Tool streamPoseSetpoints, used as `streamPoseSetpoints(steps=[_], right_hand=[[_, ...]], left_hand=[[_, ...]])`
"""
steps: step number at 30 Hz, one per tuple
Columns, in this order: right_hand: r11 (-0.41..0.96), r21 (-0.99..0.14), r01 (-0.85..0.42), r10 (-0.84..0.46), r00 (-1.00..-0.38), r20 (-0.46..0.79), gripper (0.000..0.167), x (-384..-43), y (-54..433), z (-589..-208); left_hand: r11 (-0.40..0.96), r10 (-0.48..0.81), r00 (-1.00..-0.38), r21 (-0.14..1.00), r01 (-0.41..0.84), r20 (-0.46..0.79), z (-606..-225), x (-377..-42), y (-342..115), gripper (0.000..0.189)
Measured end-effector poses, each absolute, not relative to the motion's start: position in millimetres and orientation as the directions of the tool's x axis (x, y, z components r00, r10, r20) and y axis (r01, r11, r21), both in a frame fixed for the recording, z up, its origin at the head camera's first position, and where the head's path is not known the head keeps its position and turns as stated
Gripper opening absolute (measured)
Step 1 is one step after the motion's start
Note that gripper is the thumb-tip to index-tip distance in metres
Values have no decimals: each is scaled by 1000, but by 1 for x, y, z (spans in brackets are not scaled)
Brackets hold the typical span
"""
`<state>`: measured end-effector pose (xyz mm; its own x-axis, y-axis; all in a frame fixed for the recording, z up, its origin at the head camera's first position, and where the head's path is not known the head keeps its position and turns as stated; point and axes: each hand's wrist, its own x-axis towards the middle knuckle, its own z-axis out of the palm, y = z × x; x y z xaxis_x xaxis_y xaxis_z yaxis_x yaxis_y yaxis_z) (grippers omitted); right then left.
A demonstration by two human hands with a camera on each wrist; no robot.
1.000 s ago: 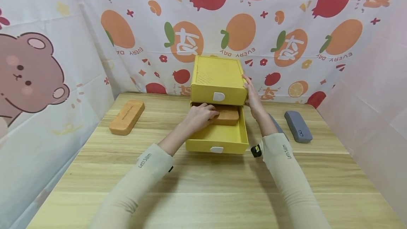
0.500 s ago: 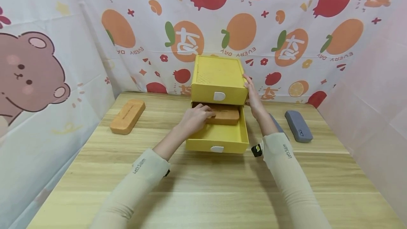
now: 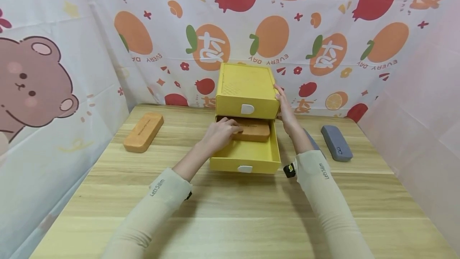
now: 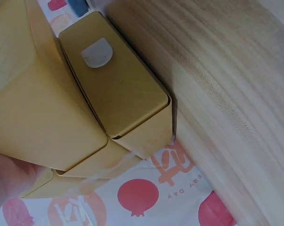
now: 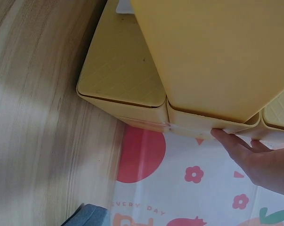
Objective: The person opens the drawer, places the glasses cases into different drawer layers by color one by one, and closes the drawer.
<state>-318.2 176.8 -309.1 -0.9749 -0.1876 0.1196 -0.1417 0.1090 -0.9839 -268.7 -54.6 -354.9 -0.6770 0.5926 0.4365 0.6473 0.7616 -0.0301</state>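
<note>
A yellow drawer unit point(image 3: 246, 81) stands at the back of the table, its middle drawer point(image 3: 248, 167) pulled out. Inside that drawer, toward the back, lies a brown glasses case point(image 3: 256, 131). My left hand point(image 3: 221, 135) reaches over the drawer's left side, and its bent fingers hold the case's left end; the thumb is hidden. On the unit's right side, near the upper drawer, rests my right hand point(image 3: 287, 109). The right wrist view shows fingertips point(image 5: 222, 135) touching the unit's side wall. Below the pulled-out drawer, the left wrist view shows a closed bottom drawer point(image 4: 116, 84).
An orange-brown glasses case point(image 3: 143, 132) lies on the table point(image 3: 251, 219) at left. At right is a grey glasses case point(image 3: 336, 143) with a spectacles mark. Another grey-blue case point(image 3: 314, 143) is partly hidden behind the right forearm. A fruit-print curtain point(image 3: 269, 39) hangs behind.
My left hand has shifted slightly left along the case in the drawer, uncovering more of it. During the last half second little has moved. The right hand stays at the unit's side.
</note>
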Motion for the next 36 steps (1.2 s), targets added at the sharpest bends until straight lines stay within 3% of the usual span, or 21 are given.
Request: streamPoseSetpoints(steps=[4,8,13,20,25,30,36], right_hand=[[123,-982,-145,-193,-974,120,56,-307,174,-301],[122,-983,-137,-188,-976,113,56,-304,172,-299],[116,-983,-143,-190,-975,119,56,-307,173,-301],[99,-984,-151,-183,-974,131,53,-327,181,-316],[105,-982,-158,-167,-976,139,52,-330,180,-320],[97,-981,-166,-157,-976,149,53,-330,179,-321],[96,-982,-164,-160,-976,148,55,-331,179,-320]], left_hand=[[727,581,-673,80,682,457,-354,-269,-58,22],[646,500,-624,220,731,601,-350,-271,-71,19],[644,246,-597,332,689,763,-344,-276,-103,15],[698,-89,-658,518,495,748,-346,-292,-156,15],[795,-207,-793,571,205,573,-356,-305,-197,22],[885,-164,-958,465,-37,236,-365,-311,-234,48],[899,-168,-981,393,-194,-98,-377,-307,-258,72]])
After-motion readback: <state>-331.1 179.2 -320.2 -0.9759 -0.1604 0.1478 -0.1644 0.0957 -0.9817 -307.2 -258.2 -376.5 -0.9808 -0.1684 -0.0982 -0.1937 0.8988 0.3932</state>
